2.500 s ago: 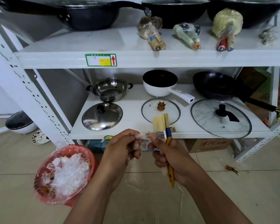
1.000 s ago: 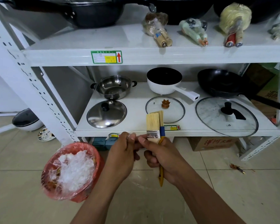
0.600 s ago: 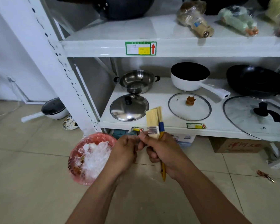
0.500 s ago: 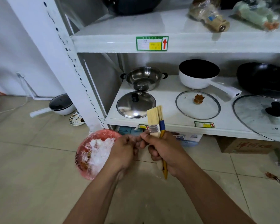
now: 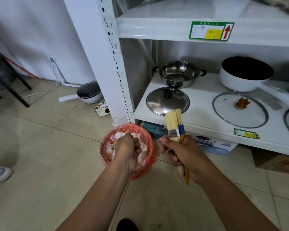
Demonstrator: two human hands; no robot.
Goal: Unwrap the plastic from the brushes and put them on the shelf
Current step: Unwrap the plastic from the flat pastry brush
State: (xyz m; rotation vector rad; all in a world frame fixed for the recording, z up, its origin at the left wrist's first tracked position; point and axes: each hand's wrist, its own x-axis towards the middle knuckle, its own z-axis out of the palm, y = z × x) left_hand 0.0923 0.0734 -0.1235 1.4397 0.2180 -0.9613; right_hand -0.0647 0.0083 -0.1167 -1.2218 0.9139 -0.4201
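Just in front of the lower shelf (image 5: 198,119), above the floor tiles: two brushes (image 5: 173,125), bristles up, seemingly bare of plastic, clamped side by side by their handles in right hand (image 5: 182,152). Left hand (image 5: 127,147) hangs over red-lined bin (image 5: 105,147), fingers curled; cannot tell whether a scrap of film sits in the fist. Looks like the discard step, with the unwrapping of this pair done. Next calls for drawing left hand clear of the bin and carrying the brushes to a free patch of shelf, without knocking the cookware. Bin contents: crumpled clear plastic (image 5: 145,150) heaped near the rim, some brown bits too. On the lower shelf, steel pot (image 5: 178,74) and white saucepan (image 5: 245,75): nothing visible inside either, lids lying flat in front.
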